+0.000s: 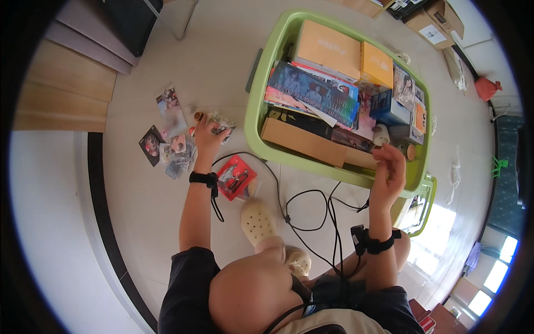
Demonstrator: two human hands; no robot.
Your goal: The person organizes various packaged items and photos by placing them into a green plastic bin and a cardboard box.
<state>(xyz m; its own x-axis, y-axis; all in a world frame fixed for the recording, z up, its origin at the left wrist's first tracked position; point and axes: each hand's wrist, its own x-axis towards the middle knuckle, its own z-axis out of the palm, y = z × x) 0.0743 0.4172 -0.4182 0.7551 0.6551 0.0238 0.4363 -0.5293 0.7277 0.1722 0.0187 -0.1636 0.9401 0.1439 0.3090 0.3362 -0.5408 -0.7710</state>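
Note:
On the left, my left hand [208, 136] is low over the floor, its thumb and fingers around a small crumpled clear packet [223, 123] with pale and greenish contents. A small brown round piece [198, 116] shows by its fingertips. My right hand [391, 166] reaches over the near right part of the green plastic bin [254, 119], its fingertips pinching a small white rounded object [381, 135]. What exactly this is, I cannot tell. Boxes, booklets and a dark blue illustrated folder [314, 93] fill the bin.
Picture cards [178, 146] lie scattered left of my left hand. A red illustrated packet [236, 177] is on the floor near my clog [258, 224]. Black cables [300, 222] loop between my wrists. Beyond the bin stands a cardboard box [431, 28]; a green-rimmed lid [425, 206] sits at its right.

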